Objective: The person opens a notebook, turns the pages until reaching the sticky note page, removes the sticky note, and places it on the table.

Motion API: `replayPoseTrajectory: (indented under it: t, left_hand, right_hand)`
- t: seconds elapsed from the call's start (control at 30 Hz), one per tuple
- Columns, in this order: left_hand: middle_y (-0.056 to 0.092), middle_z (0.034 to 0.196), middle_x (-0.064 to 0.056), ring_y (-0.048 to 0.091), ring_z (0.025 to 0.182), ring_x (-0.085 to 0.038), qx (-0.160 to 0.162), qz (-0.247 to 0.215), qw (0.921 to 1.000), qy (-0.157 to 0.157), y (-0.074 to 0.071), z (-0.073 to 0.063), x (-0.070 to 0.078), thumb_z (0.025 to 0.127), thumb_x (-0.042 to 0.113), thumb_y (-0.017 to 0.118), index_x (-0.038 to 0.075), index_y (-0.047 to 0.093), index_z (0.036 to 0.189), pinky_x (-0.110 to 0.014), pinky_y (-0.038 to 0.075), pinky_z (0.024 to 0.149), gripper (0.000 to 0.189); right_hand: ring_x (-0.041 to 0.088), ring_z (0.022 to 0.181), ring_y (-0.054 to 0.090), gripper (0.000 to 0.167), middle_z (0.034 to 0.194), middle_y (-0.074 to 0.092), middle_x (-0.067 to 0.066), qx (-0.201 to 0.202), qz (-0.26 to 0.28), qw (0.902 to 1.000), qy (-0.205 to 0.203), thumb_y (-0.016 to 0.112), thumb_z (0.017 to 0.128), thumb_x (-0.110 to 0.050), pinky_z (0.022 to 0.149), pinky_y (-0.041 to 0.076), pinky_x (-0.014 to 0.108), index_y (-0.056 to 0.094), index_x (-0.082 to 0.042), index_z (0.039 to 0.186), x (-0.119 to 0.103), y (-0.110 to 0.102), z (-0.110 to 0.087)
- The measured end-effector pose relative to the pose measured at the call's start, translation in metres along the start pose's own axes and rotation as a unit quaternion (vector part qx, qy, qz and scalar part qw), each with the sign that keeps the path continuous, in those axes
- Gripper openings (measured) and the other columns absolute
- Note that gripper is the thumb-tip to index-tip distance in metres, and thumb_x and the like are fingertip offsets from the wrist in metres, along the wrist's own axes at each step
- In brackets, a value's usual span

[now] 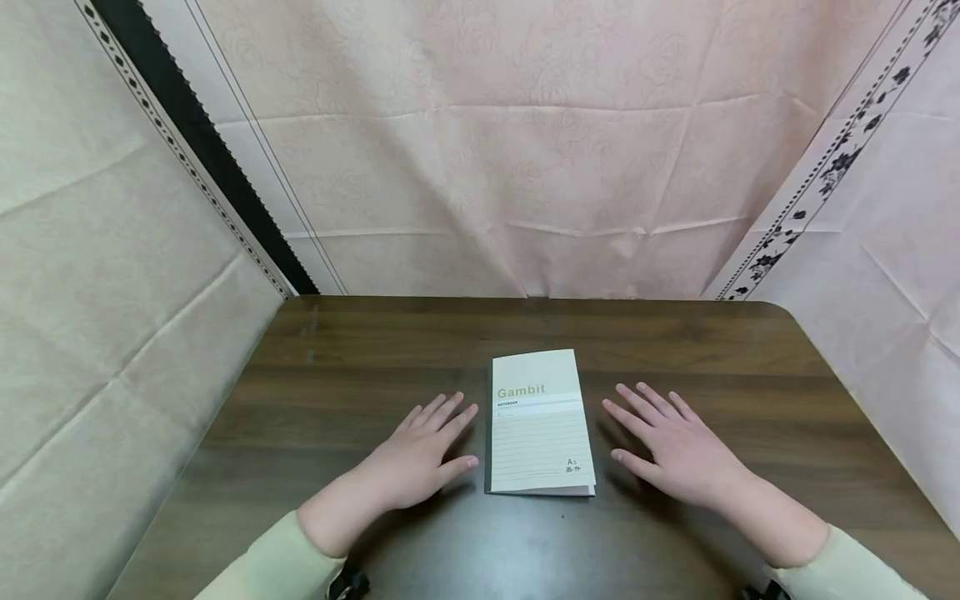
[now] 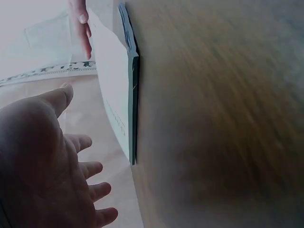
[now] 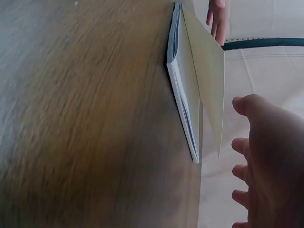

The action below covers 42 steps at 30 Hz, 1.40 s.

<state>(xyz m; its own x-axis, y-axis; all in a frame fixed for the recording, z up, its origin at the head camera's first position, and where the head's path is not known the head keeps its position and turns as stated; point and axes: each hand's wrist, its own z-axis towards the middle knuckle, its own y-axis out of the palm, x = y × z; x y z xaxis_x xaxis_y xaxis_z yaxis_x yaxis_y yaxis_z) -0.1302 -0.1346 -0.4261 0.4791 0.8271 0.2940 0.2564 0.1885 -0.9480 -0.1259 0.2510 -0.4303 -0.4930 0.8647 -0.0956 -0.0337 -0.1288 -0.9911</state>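
A notebook (image 1: 540, 433) with a pale cover marked "Gambit" lies on the wooden table between the two hands. Its dark spine (image 2: 133, 109) is on the left side, and in the right wrist view its front cover (image 3: 209, 71) stands lifted at an angle off the pages. My left hand (image 1: 420, 458) is just left of the notebook, fingers spread and apart from it. On the other side my right hand (image 1: 678, 450) hovers with spread fingers, also not touching the notebook. Neither hand holds anything.
The brown wooden table (image 1: 360, 350) has rounded far corners. Pale patterned cloth (image 1: 525, 167) hangs behind it and at both sides, with a dark band (image 1: 217, 158) at the left and a floral strip (image 1: 832, 167) at the right.
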Motion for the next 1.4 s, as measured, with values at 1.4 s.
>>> replayPoseTrajectory:
  t: [1.4]
  left_hand:
    - [0.009, 0.166, -0.004, 0.007, 0.152, -0.03, -0.088, 0.036, 0.9934, -0.065, 0.015, 0.049, 0.003, 0.096, 0.068, 0.037, 0.026, 0.016, 0.16, -0.059, 0.013, 0.117, 0.079]
  right_hand:
    - [0.036, 0.148, 0.022, 0.077, 0.161, 0.028, 0.008, -0.097, 0.04, 0.9944, 0.006, 0.038, 0.096, -0.07, 0.114, 0.019, 0.061, 0.042, -0.017, 0.152, -0.003, 0.025, 0.039]
